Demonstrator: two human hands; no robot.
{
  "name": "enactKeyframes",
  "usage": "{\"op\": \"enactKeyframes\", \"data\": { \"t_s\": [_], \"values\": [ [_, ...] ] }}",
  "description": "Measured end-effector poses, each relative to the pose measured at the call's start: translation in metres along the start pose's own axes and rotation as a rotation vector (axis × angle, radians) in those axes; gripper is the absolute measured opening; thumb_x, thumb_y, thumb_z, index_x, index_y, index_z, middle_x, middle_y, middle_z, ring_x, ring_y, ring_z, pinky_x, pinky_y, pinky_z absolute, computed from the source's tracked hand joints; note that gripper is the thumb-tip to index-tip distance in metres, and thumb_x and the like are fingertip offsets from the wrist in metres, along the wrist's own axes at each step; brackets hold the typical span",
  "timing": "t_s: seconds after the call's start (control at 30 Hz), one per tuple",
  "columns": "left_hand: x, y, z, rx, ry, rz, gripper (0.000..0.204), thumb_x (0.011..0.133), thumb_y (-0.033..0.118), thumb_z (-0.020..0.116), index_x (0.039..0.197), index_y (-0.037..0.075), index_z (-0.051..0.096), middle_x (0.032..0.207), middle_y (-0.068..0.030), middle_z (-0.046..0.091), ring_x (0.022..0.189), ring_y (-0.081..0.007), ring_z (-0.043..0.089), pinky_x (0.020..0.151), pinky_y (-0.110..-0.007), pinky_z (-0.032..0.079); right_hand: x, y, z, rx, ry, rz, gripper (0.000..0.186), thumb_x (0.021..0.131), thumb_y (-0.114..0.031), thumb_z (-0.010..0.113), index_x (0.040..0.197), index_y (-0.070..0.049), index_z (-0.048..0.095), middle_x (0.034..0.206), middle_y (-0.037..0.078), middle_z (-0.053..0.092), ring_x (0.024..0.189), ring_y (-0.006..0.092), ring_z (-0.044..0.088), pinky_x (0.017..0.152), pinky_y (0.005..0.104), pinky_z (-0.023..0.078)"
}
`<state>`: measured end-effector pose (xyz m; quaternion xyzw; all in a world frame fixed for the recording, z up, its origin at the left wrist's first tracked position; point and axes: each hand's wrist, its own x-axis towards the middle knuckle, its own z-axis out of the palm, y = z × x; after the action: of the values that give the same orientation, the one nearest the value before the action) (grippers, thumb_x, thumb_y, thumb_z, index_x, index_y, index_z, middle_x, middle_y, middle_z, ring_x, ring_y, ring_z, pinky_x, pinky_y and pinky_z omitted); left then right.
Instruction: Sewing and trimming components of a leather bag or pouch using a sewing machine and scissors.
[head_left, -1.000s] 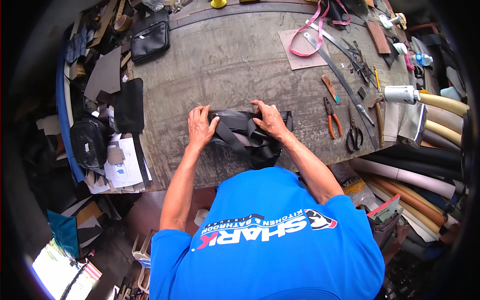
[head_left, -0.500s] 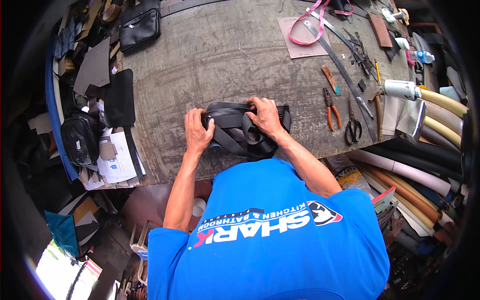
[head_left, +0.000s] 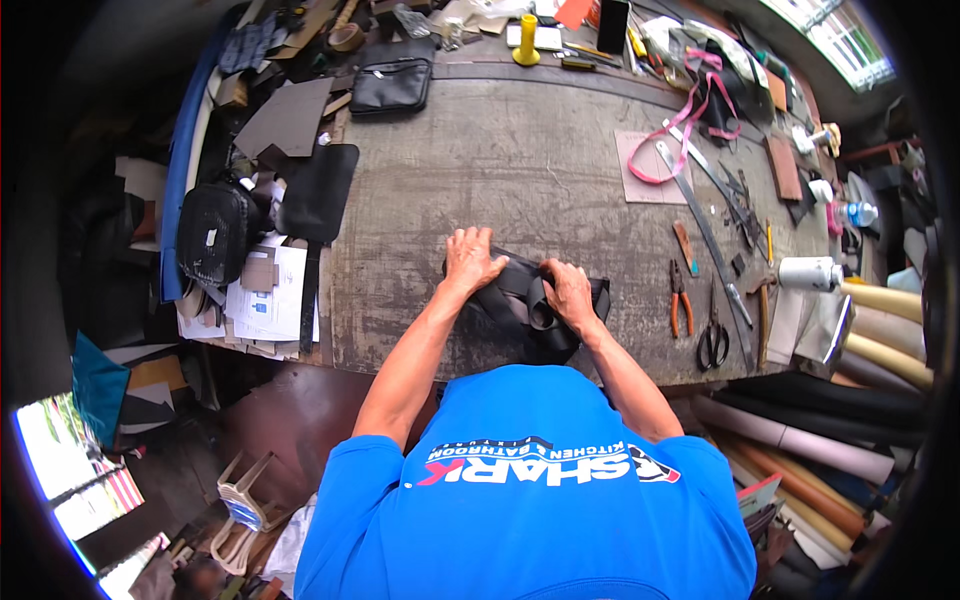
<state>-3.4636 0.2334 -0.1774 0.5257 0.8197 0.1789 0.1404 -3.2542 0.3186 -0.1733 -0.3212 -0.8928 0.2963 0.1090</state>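
A black bag point(head_left: 512, 284) with a broad strap lies near the table's front edge, right before my body. My left hand point(head_left: 472, 264) grips its far left corner, the fingers over the edge and the thumb toward the middle. On the right part, my right hand point(head_left: 570, 296) is closed on the bag with bent fingers, beside the looped black strap point(head_left: 541, 312). Both hands hide parts of the bag, and its near side runs down close to my blue shirt.
To the right lie pliers point(head_left: 681, 298), scissors point(head_left: 713, 343), a hammer point(head_left: 764, 325) and a long metal ruler point(head_left: 705, 225). Papers point(head_left: 268, 300), a black case point(head_left: 214, 233) and dark sheets crowd the left. A black zipped pouch point(head_left: 392, 86) lies at the back left.
The view has shifted, showing more of the table's far side. My left hand has moved onto the bag's far left corner, and my right hand sits closer to the strap loop.
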Motion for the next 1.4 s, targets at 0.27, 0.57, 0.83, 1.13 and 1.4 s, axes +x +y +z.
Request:
{"op": "enactKeyframes", "data": {
  "t_s": [0.27,0.57,0.83,1.13,1.4],
  "values": [
    [-0.022,-0.008,-0.004,-0.214,-0.383,-0.073,0.022,0.084,0.023,0.07,0.094,0.004,0.064,0.096,-0.0177,0.063,0.095,-0.0383,0.061,0.08,-0.047,0.049,-0.036,-0.005,-0.007,-0.093,-0.148,-0.117,0.017,0.087,-0.021,0.066,0.094,-0.008,0.058,0.086,0.012,0.063,0.089,0.034,0.062,0.076,0.0458,0.046],
    [-0.001,-0.096,-0.046,-0.394,0.505,-0.323,0.014,0.091,0.014,0.06,0.089,0.0,0.058,0.086,-0.0236,0.064,0.085,-0.0422,0.062,0.073,-0.05,0.046,-0.058,-0.068,-0.113,0.131,-0.181,-0.047,0.021,0.088,-0.011,0.065,0.108,-0.004,0.065,0.086,0.019,0.067,0.08,0.0348,0.067,0.068,0.0406,0.05],
    [0.064,-0.153,-0.079,-0.029,0.382,-0.419,0.033,0.088,0.026,0.066,0.108,0.001,0.06,0.111,-0.0217,0.061,0.105,-0.038,0.059,0.09,-0.044,0.049,-0.073,-0.103,-0.177,0.516,-0.168,0.338,0.026,0.091,-0.011,0.065,0.113,0.002,0.063,0.085,0.01,0.069,0.078,0.0149,0.066,0.07,0.0296,0.05],
    [0.228,-0.243,-0.11,-0.283,0.432,-0.604,0.062,0.083,0.04,0.07,0.124,-0.003,0.055,0.124,-0.0293,0.056,0.119,-0.0409,0.054,0.102,-0.046,0.043,-0.075,-0.088,-0.179,0.918,-0.454,0.693,0.041,0.093,-0.008,0.065,0.131,0.005,0.056,0.115,0.007,0.066,0.104,0.012,0.06,0.094,0.0275,0.047],
    [0.262,-0.283,-0.094,-0.092,0.364,-0.718,0.035,0.081,0.024,0.067,0.095,-0.008,0.068,0.106,-0.0288,0.067,0.101,-0.0413,0.065,0.09,-0.047,0.052,-0.049,-0.074,-0.167,1.005,-0.394,0.83,0.042,0.091,-0.008,0.067,0.129,0.005,0.057,0.111,0.009,0.068,0.099,0.0134,0.062,0.087,0.0284,0.051]
  ]
}}
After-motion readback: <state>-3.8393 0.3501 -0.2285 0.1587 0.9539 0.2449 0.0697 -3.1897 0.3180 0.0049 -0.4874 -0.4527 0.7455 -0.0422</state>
